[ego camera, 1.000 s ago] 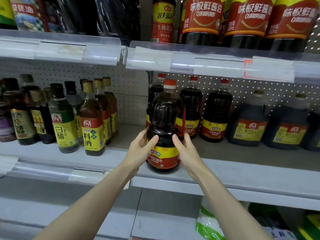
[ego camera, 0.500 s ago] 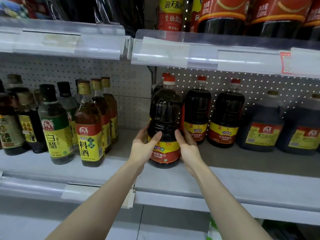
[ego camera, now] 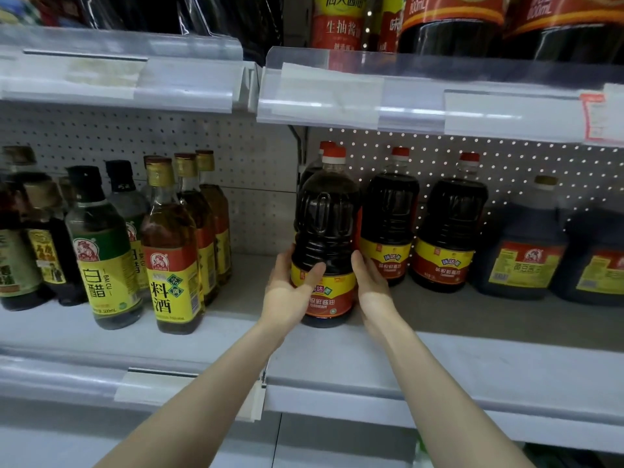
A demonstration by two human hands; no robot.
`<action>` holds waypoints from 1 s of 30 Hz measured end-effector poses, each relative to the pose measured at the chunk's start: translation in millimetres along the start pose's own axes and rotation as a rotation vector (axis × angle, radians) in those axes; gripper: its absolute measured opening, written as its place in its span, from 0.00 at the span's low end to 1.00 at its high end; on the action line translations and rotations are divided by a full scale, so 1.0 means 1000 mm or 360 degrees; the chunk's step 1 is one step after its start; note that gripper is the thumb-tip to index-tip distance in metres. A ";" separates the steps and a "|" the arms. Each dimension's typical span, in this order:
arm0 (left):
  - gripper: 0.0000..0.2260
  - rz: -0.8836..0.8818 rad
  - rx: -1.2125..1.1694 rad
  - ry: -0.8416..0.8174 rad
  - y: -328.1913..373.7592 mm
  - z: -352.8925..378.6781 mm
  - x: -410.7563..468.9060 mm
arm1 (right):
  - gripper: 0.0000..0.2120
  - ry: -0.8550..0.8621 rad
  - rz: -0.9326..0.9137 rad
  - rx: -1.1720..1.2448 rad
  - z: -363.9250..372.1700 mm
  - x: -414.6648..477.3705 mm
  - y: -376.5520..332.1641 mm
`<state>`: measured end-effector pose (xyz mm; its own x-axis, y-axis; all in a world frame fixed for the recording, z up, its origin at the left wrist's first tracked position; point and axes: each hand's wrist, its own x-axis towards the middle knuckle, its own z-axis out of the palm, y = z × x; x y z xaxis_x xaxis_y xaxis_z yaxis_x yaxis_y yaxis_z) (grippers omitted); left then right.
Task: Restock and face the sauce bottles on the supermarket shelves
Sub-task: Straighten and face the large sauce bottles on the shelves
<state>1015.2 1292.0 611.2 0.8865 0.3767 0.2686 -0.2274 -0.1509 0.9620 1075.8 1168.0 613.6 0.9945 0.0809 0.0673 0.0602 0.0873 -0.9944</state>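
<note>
We see a grey middle shelf running across the frame, with clear price strips fitted along its front edge. At centre a front soy sauce bottle with a red cap stands upright near the edge, and another bottle stands right behind it. To its right and further back, two matching bottles stand side by side. Beyond them, two dark jugs with yellow labels reach the right edge. On the left half, a green-labelled vinegar bottle and a cooking wine bottle stand near the front. Amber bottles line up behind the latter, and dark bottles stand at the far left. Along the top, the upper shelf carries red-labelled bottles.
</note>
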 end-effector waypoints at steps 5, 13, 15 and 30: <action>0.24 0.0027 -0.0151 -0.0144 0.001 -0.016 0.000 | 0.26 0.0023 -0.0156 -0.0154 -0.001 -0.015 0.006; 0.25 -0.0013 -0.0287 -0.0124 -0.009 -0.013 0.006 | 0.29 -0.0049 -0.0147 -0.0129 -0.002 -0.022 0.007; 0.25 -0.0010 -0.0252 -0.0085 -0.011 -0.012 0.007 | 0.29 -0.0055 -0.0127 -0.0137 -0.004 -0.019 0.007; 0.19 0.0085 -0.0126 0.0024 -0.017 -0.006 0.013 | 0.28 -0.0104 -0.0076 -0.0165 -0.006 -0.007 0.006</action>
<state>1027.8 1304.9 598.7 0.8661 0.3841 0.3198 -0.3059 -0.0987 0.9469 1070.1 1162.1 606.7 0.9827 0.1436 0.1165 0.1193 -0.0105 -0.9928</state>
